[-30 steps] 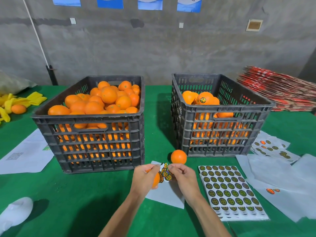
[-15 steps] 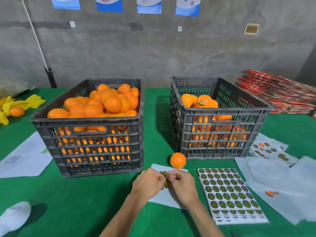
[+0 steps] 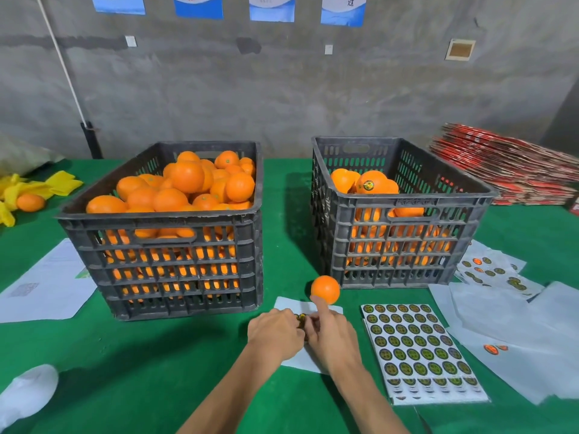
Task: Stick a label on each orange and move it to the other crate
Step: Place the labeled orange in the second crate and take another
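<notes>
Our left hand [image 3: 275,332] and right hand [image 3: 332,335] meet, pinching labels [image 3: 301,317] between them. A loose orange [image 3: 325,289] rests just beyond our raised right fingertip.

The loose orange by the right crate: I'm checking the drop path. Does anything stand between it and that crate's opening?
Only the crate's near wall. The orange sits on the table just in front of the right crate's near left corner, so it must be lifted over the rim. Inside, the oranges lie below the rim; nothing covers the opening.
</notes>
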{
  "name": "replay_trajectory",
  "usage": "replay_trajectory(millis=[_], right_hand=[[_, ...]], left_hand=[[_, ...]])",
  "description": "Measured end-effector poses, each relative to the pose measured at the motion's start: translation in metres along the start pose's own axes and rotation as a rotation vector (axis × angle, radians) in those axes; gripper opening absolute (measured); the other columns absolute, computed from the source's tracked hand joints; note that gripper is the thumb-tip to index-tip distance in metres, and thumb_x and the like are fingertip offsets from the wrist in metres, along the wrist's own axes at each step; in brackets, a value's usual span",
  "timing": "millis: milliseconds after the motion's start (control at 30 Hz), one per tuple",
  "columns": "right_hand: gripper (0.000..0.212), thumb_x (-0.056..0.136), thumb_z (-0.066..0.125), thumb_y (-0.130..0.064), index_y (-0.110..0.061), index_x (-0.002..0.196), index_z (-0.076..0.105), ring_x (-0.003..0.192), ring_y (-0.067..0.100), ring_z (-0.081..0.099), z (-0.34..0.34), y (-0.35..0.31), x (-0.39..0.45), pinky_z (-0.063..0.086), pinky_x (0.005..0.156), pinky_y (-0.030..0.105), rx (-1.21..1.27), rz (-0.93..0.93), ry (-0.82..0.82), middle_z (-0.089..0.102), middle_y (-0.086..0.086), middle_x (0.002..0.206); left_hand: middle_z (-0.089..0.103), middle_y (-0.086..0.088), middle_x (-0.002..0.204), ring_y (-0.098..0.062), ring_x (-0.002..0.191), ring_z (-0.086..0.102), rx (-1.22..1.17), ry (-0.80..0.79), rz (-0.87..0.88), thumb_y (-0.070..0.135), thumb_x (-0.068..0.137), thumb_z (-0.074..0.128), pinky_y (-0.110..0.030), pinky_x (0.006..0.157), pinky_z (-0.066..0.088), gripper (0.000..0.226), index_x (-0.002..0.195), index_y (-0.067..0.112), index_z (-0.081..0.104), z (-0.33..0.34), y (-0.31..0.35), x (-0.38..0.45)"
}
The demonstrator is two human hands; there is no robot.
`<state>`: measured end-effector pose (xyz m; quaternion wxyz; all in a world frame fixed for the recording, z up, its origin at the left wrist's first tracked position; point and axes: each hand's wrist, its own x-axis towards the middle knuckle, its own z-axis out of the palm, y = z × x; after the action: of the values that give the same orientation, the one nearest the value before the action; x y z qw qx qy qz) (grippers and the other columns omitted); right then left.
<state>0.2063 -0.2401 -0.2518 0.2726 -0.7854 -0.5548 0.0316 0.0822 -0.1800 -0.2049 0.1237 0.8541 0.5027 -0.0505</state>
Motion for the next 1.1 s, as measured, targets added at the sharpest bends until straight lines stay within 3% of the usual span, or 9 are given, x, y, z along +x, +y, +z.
replay_trajectory(millis=[67,167,300,433,533,700,867,1000,1100], right_hand=[[0.027,0.104,0.05,-0.036,-0.023,0.126,0.056,0.075,0.02,0.063,-0.006,0.0,0.001,0.042,0.058,0.028,-0.061,0.055,0.068,0.07,0.0,0.096],[0.021,0.104,0.051,-0.033,-0.017,0.112,0.063,0.068,0.015,0.058,-0.016,0.011,0.003,0.038,0.052,0.02,-0.092,0.198,0.106,0.065,-0.001,0.088],[0.02,0.103,0.052,-0.033,-0.015,0.105,0.06,0.078,0.022,0.064,-0.022,0.022,0.004,0.052,0.062,0.032,-0.038,0.364,0.124,0.066,0.004,0.096],[0.03,0.099,0.059,-0.037,-0.009,0.09,0.062,0.074,0.025,0.066,-0.023,0.02,0.007,0.058,0.066,0.036,0.064,0.47,0.066,0.067,0.007,0.082],[0.043,0.095,0.065,-0.045,-0.007,0.076,0.063,0.065,0.024,0.062,-0.026,0.024,0.009,0.048,0.058,0.03,0.157,0.539,-0.019,0.063,0.005,0.07],[0.056,0.082,0.078,-0.05,-0.021,0.05,0.043,0.043,0.016,0.036,-0.034,0.021,0.003,0.027,0.05,0.027,0.367,0.548,-0.153,0.036,-0.009,0.041],[0.028,0.093,0.073,-0.027,-0.006,0.074,0.074,0.057,0.014,0.059,-0.035,0.018,-0.009,0.042,0.054,0.024,0.518,0.47,-0.243,0.068,0.002,0.067],[0.027,0.097,0.069,-0.022,-0.004,0.079,0.075,0.046,0.011,0.057,-0.05,0.021,-0.019,0.038,0.047,0.02,0.67,0.534,-0.185,0.067,-0.002,0.058],[0.027,0.098,0.067,-0.025,-0.003,0.086,0.077,0.05,0.013,0.063,-0.068,0.027,-0.027,0.042,0.049,0.02,0.778,0.55,-0.15,0.074,0.004,0.069]], left_hand=[[0.066,-0.003,0.118,-0.024,0.107,0.061,0.014,0.015,-0.001,0.04,0.1,0.04,-0.037,0.092,0.047,0.035,0.118,0.021,0.064,0.001,0.0,-0.001],[0.066,0.0,0.12,-0.022,0.107,0.062,0.009,0.022,0.005,0.042,0.102,0.041,-0.036,0.092,0.047,0.038,0.128,0.024,0.061,0.002,-0.001,-0.002],[0.063,-0.003,0.129,-0.024,0.115,0.061,0.048,0.025,0.043,0.043,0.102,0.041,-0.038,0.096,0.046,0.042,0.139,0.028,0.056,0.003,0.002,-0.006],[0.061,-0.005,0.133,-0.027,0.118,0.06,0.151,0.001,0.039,0.042,0.102,0.042,-0.038,0.093,0.046,0.044,0.141,0.023,0.054,0.001,0.009,-0.007],[0.061,-0.005,0.133,-0.027,0.118,0.06,0.165,-0.007,0.037,0.042,0.102,0.042,-0.038,0.093,0.046,0.044,0.141,0.023,0.053,0.002,0.011,-0.008],[0.061,-0.004,0.131,-0.026,0.116,0.06,0.106,0.014,0.05,0.042,0.101,0.041,-0.038,0.093,0.045,0.042,0.138,0.027,0.056,0.002,0.008,-0.015],[0.066,-0.003,0.123,-0.025,0.109,0.064,-0.071,0.087,0.036,0.036,0.097,0.045,-0.035,0.092,0.049,0.034,0.121,0.029,0.069,-0.005,-0.003,-0.027],[0.068,-0.006,0.11,-0.028,0.098,0.064,-0.121,0.18,0.051,0.034,0.094,0.048,-0.036,0.087,0.053,0.029,0.1,0.02,0.073,-0.021,-0.001,-0.037],[0.067,-0.004,0.095,-0.027,0.084,0.062,-0.127,0.272,0.087,0.037,0.091,0.053,-0.035,0.079,0.053,0.028,0.088,0.017,0.072,-0.038,0.012,-0.044]])
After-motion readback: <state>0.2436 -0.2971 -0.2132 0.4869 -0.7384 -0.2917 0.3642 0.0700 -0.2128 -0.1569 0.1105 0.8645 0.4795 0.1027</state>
